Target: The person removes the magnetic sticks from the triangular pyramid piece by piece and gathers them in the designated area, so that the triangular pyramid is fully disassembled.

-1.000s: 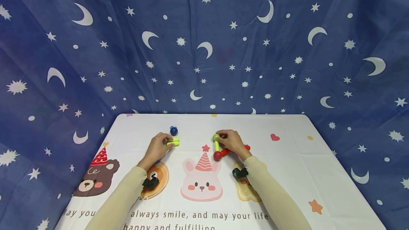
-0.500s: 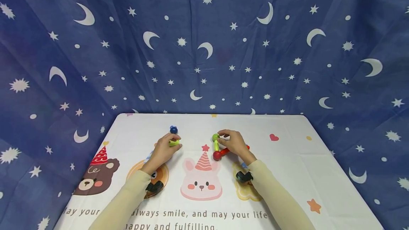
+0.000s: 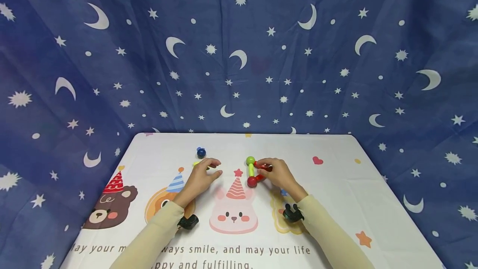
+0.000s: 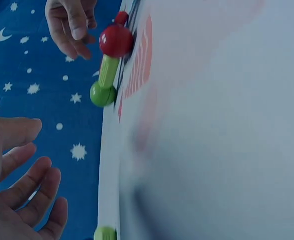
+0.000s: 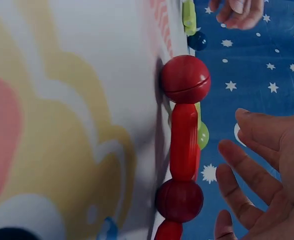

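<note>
My left hand (image 3: 201, 179) is over the tablecloth with fingers spread and nothing between them. Behind it, partly covered, lie yellow-green rods (image 3: 196, 163). A joined shape of balls and rods lies by my right hand (image 3: 281, 174): a green ball (image 3: 250, 160), a yellow-green rod (image 3: 251, 171) and a red ball (image 3: 252, 182). From that red ball runs a red rod (image 5: 184, 142) to a second red ball (image 5: 179, 201), seen in the right wrist view. My right fingers, loosely bent and apart, hover beside this shape holding nothing and partly hide it in the head view.
A dark blue ball (image 3: 201, 153) with lighter blue pieces sits beyond my left hand. The white tablecloth (image 3: 332, 202) has printed animals and lettering. A blue curtain (image 3: 239, 53) with moons and stars hangs at the table's far edge.
My left hand has left the yellow-green rods and moved right, fingers spreading. The right hand has let go of the green ball and drawn slightly right; a red rod beside that ball now shows.
</note>
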Demonstrator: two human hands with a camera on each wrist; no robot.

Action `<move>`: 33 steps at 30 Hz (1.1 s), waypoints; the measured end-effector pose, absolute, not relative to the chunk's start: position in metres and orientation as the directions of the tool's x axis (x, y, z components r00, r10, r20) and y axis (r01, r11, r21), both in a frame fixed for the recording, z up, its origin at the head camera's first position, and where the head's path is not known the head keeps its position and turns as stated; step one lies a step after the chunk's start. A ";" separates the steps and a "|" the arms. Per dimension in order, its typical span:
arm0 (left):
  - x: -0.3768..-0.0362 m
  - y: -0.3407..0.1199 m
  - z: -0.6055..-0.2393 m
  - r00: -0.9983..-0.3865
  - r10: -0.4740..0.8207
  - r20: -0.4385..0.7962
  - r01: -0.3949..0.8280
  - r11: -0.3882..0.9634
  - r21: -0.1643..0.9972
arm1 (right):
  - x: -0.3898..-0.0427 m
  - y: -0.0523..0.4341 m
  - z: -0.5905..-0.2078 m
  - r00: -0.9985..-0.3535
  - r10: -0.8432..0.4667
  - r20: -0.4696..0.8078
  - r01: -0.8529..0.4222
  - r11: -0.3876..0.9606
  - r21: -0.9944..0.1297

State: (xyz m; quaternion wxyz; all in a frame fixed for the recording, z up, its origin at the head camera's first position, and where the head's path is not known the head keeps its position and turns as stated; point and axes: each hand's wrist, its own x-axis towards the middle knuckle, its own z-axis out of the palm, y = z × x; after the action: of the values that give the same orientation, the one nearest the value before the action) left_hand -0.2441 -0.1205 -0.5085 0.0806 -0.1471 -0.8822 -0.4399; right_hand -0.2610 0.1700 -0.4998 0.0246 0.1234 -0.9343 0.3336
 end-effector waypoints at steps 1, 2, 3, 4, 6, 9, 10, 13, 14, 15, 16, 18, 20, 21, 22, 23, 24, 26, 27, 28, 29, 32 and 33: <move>-0.244 -0.118 -0.508 -0.945 0.196 0.264 0.328 0.563 0.759 | -0.259 0.171 -0.501 -0.966 -0.223 0.128 -0.254 0.748 -0.613; -0.244 -0.115 -0.509 -0.944 0.203 0.259 0.328 0.557 0.763 | -0.258 0.172 -0.502 -0.964 -0.234 0.128 -0.263 0.750 -0.607; -0.244 -0.112 -0.509 -0.944 0.209 0.254 0.328 0.549 0.769 | -0.257 0.173 -0.503 -0.960 -0.246 0.132 -0.275 0.753 -0.598; -0.243 -0.109 -0.509 -0.945 0.215 0.247 0.326 0.540 0.776 | -0.256 0.174 -0.503 -0.956 -0.258 0.136 -0.288 0.755 -0.589; -0.244 -0.102 -0.511 -0.941 0.230 0.247 0.334 0.525 0.783 | -0.256 0.176 -0.505 -0.950 -0.279 0.138 -0.307 0.764 -0.567; -0.243 -0.092 -0.513 -0.940 0.252 0.231 0.332 0.509 0.794 | -0.257 0.178 -0.508 -0.944 -0.297 0.141 -0.325 0.772 -0.546; -0.243 -0.089 -0.513 -0.937 0.263 0.231 0.337 0.505 0.794 | -0.257 0.178 -0.509 -0.942 -0.302 0.147 -0.332 0.775 -0.537; -0.243 -0.080 -0.516 -0.929 0.294 0.225 0.351 0.505 0.789 | -0.259 0.178 -0.512 -0.935 -0.318 0.160 -0.354 0.779 -0.517; -0.243 -0.076 -0.517 -0.925 0.305 0.226 0.357 0.500 0.789 | -0.259 0.178 -0.512 -0.932 -0.324 0.164 -0.361 0.781 -0.510; -0.243 -0.073 -0.518 -0.923 0.313 0.225 0.361 0.496 0.790 | -0.259 0.178 -0.513 -0.930 -0.328 0.167 -0.367 0.784 -0.501; -0.244 -0.070 -0.519 -0.919 0.321 0.227 0.367 0.492 0.790 | -0.260 0.178 -0.514 -0.928 -0.332 0.168 -0.371 0.789 -0.490; -0.244 -0.065 -0.520 -0.918 0.330 0.221 0.364 0.478 0.799 | -0.261 0.177 -0.514 -0.927 -0.338 0.162 -0.373 0.796 -0.476; -0.245 -0.060 -0.522 -0.922 0.331 0.202 0.346 0.468 0.813 | -0.261 0.177 -0.516 -0.928 -0.339 0.157 -0.372 0.806 -0.460; -0.245 -0.057 -0.523 -0.924 0.330 0.190 0.336 0.469 0.817 | -0.261 0.176 -0.516 -0.928 -0.339 0.156 -0.372 0.809 -0.454; -0.245 -0.055 -0.524 -0.926 0.333 0.181 0.328 0.467 0.821 | -0.261 0.176 -0.516 -0.927 -0.341 0.157 -0.375 0.811 -0.449; -0.245 -0.053 -0.525 -0.927 0.334 0.169 0.319 0.466 0.825 | -0.261 0.176 -0.517 -0.925 -0.345 0.158 -0.379 0.812 -0.444; -0.246 -0.051 -0.527 -0.930 0.334 0.155 0.307 0.470 0.828 | -0.261 0.176 -0.517 -0.924 -0.348 0.157 -0.381 0.815 -0.436; -0.247 -0.048 -0.530 -0.931 0.339 0.136 0.295 0.478 0.827 | -0.262 0.176 -0.517 -0.919 -0.360 0.159 -0.393 0.819 -0.419; -0.248 -0.047 -0.531 -0.932 0.340 0.127 0.288 0.481 0.828 | -0.263 0.176 -0.517 -0.915 -0.369 0.161 -0.402 0.818 -0.412; -0.248 -0.045 -0.533 -0.931 0.343 0.125 0.288 0.480 0.828 | -0.263 0.176 -0.518 -0.911 -0.377 0.167 -0.412 0.817 -0.403; -0.249 -0.044 -0.534 -0.931 0.345 0.122 0.287 0.483 0.827 | -0.264 0.176 -0.518 -0.907 -0.385 0.169 -0.420 0.817 -0.396; -0.250 -0.041 -0.537 -0.930 0.349 0.113 0.281 0.480 0.831 | -0.265 0.177 -0.519 -0.895 -0.402 0.190 -0.445 0.808 -0.385; -0.250 -0.040 -0.538 -0.929 0.352 0.114 0.283 0.476 0.832 | -0.266 0.178 -0.519 -0.891 -0.408 0.200 -0.455 0.804 -0.383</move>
State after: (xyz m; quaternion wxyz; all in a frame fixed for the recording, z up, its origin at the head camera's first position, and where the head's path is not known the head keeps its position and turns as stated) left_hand -0.2498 -0.0402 -0.5380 -0.0362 -0.1850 -0.8584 -0.4770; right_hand -0.2658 0.1778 -0.5192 0.0541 0.2274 -0.9483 0.2148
